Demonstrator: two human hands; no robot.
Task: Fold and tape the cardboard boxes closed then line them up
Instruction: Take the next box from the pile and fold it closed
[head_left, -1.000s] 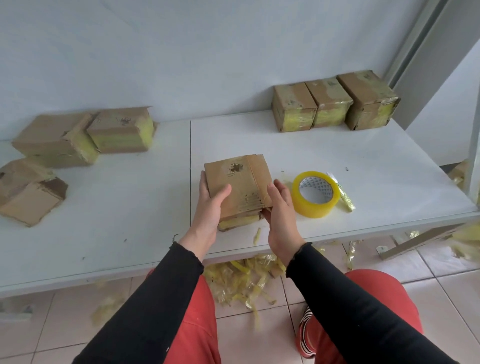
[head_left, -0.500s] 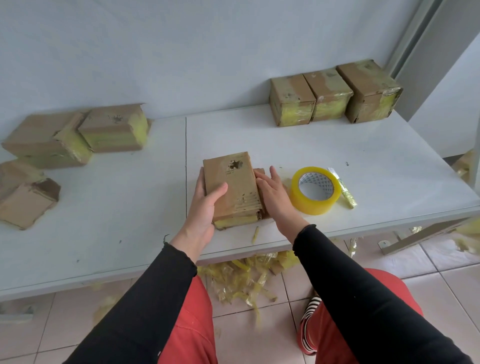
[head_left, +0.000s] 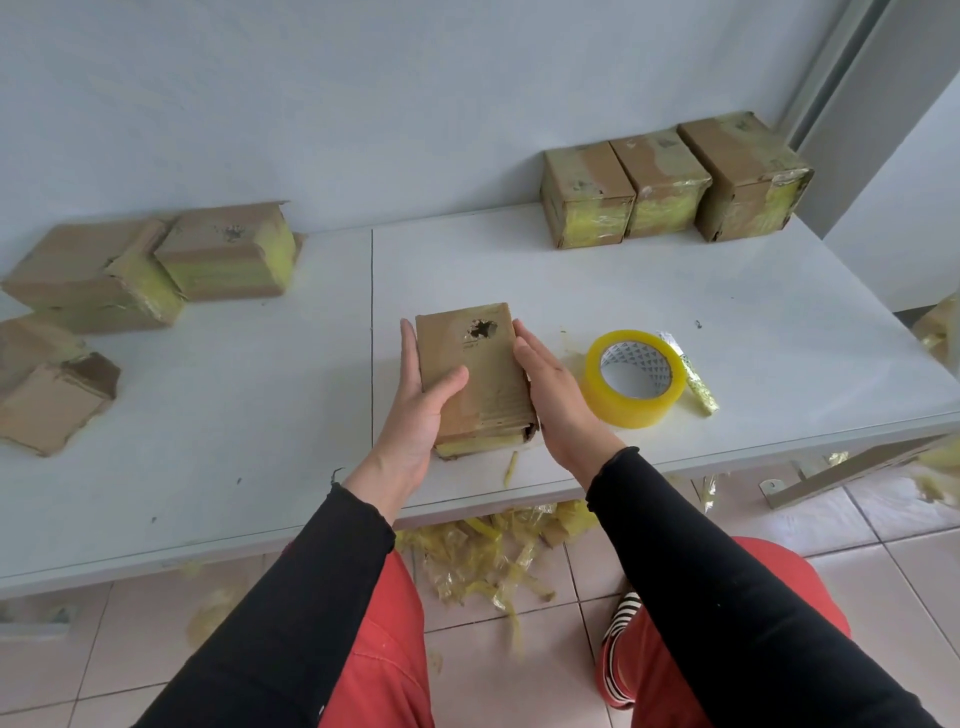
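Box sat near front edge of desk, just right of seam, long axis running away from body and tilted slightly leftward at far end. Flanked on both long sides: left hand against left wall, fingers straight along it, thumb laid over top face; right hand flat against right wall, fingers extended, palm inward. Neither grip curled round anything — both opened flat, pressing box between them rather than clutching. Tape roll lay flat just right of right hand, apart from box; right hand plainly nearer, so reach for tape judged to fall to that side while left hand steadied. Box looked worn: brown card, ragged dark hole near far end of top face, corrugation showing at near end, yellowish tape remnants along near lower edge, near right corner torn open. Near end judged not yet sealed; far end hidden. Row of three taped boxes stood touching one another at far right against wall, well apart from hands — likely destination, up and to right of present grip. Untaped or flattened boxes heaped at far left of desk. Tape scraps littered floor below desk edge.
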